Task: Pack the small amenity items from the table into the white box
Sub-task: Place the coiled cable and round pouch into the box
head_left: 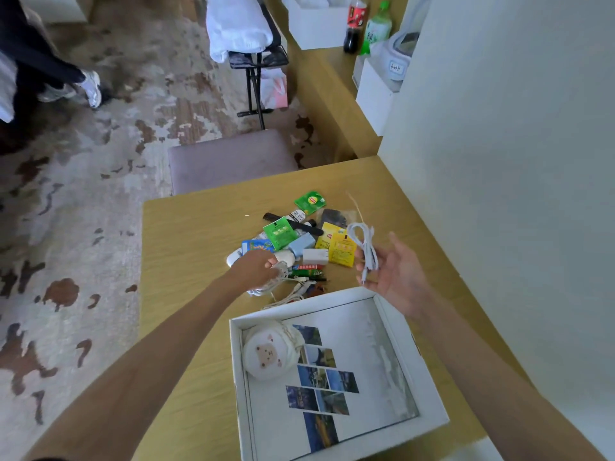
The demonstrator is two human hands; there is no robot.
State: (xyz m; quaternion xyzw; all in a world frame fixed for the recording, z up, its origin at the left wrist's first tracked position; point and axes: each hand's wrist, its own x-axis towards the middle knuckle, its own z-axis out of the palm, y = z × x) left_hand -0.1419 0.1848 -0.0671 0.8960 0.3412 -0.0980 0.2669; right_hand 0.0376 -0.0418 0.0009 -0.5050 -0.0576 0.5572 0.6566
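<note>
The white box (432,417) lies open at the table's near edge, with a round bear-print pouch (268,356) in its left corner. Beyond it is a pile of small items: green tea sachets (310,201), yellow sachets (340,247), a black comb (293,223), a white charger plug (314,256) and a pale blue case (301,244). My right hand (396,274) is raised above the box's far right corner, holding a coiled white cable (364,247). My left hand (254,269) rests on the pile's near left side, fingers closed on a clear plastic-wrapped item (279,276).
A wall (515,161) runs close along the table's right side. A mauve stool (229,158) stands past the table's far edge. Farther back are a folding rack with white bedding (238,24), bottles (377,26) and white boxes. Another person's shoes (90,86) are at upper left.
</note>
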